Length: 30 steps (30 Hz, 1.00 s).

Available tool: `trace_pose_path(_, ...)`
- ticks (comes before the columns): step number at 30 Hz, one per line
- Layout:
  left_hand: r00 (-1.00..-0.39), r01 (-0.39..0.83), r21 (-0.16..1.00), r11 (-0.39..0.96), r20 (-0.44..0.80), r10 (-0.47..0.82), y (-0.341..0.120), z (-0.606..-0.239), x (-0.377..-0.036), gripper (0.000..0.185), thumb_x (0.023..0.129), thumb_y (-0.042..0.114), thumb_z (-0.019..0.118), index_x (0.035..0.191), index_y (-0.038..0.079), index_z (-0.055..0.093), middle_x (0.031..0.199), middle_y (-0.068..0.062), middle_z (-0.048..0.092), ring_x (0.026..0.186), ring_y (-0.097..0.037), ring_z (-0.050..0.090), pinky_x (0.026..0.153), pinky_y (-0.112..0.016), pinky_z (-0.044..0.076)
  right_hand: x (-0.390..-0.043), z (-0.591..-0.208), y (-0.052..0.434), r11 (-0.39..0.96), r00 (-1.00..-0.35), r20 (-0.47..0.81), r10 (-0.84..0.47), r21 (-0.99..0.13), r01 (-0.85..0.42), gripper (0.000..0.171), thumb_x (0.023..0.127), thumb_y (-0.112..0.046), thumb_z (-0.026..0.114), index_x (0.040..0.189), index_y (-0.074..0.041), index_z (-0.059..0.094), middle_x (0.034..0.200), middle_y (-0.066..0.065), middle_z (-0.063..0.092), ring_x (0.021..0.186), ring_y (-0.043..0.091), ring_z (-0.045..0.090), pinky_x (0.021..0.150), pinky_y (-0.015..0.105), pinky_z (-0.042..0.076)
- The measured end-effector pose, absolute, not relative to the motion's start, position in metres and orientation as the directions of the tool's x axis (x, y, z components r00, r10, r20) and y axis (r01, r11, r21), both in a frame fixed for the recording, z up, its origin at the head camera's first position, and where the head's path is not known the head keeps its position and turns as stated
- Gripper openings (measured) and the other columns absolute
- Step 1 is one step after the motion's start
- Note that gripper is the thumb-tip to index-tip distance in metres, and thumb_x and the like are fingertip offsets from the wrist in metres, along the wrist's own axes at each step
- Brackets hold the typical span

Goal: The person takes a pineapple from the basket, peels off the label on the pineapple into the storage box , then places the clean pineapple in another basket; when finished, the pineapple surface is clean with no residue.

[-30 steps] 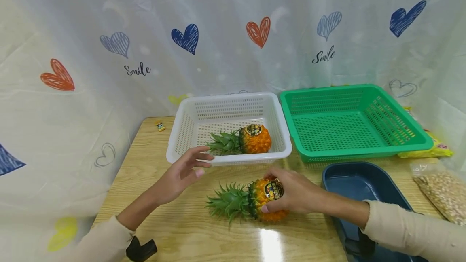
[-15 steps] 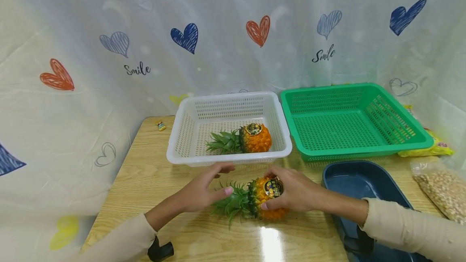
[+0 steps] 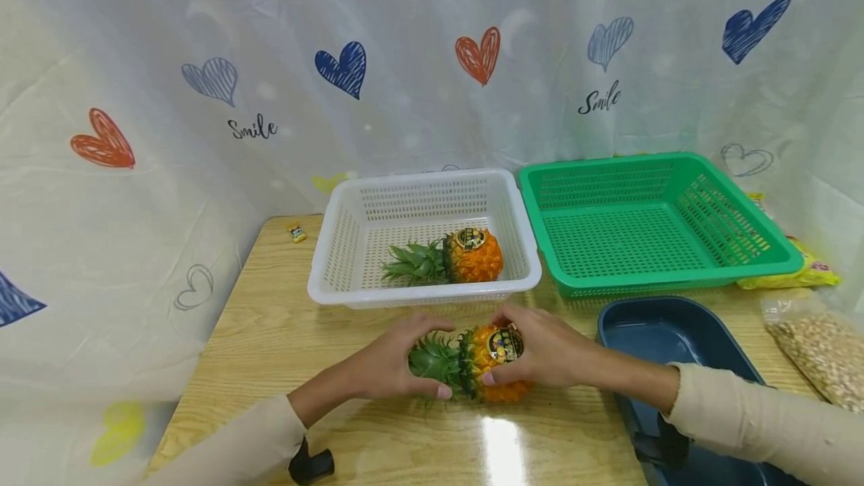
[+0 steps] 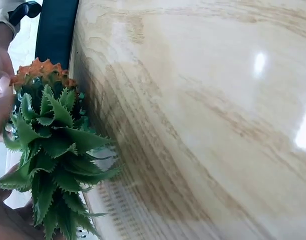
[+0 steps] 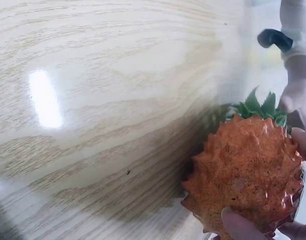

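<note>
An orange pineapple (image 3: 481, 377) with a round black-and-gold label lies on its side on the wooden table, its green crown pointing left. My right hand (image 3: 556, 355) grips the fruit's body from above, thumb on the near side and fingers over the far side. At the crown, my left hand (image 3: 385, 362) has its thumb and fingers curled round the leaves. The left wrist view shows the spiky leaves (image 4: 57, 150) close up, with my left palm at the lower left corner. In the right wrist view the fruit's knobbly base (image 5: 243, 175) has my thumb against it.
Behind the hands, a white basket (image 3: 425, 295) holds a second pineapple (image 3: 475, 255). A green basket (image 3: 675, 276) stands right of it. A dark blue tray (image 3: 648, 336) lies under my right forearm, beside a bag of grains (image 3: 820, 355). A small wrapped sweet (image 3: 297, 233) sits at the far left.
My left hand has moved right and down from near the white basket's front rim to the pineapple's crown and closed round its leaves. The right hand has stayed on the fruit.
</note>
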<state>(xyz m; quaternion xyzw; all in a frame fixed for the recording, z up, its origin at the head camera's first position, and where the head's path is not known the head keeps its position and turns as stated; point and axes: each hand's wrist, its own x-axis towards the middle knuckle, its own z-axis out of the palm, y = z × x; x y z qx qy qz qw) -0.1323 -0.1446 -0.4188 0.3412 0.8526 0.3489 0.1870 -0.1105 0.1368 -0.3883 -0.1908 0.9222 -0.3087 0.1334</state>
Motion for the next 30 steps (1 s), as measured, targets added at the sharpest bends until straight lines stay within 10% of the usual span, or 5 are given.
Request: trace_pose_path(30, -0.702, 0.481, 0.692, 0.537, -0.063, 0.709, -0.142, -0.419, -0.129, 0.067, 0.085, 0.039, 0.079, 0.144, 0.023, 0.052, 0.146, 0.002, 0.051, 0.129, -0.020, 0.048, 0.095, -0.042, 0.046, -0.115, -0.377, 0.149, 0.700, -0.867, -0.134, -0.479, -0.654, -0.286, 0.083, 0.069, -0.063, 0.084, 0.132, -0.017, 0.058, 0.129, 0.002, 0.063, 0.105, 0.020, 0.062, 0.081, 0.037, 0.054)
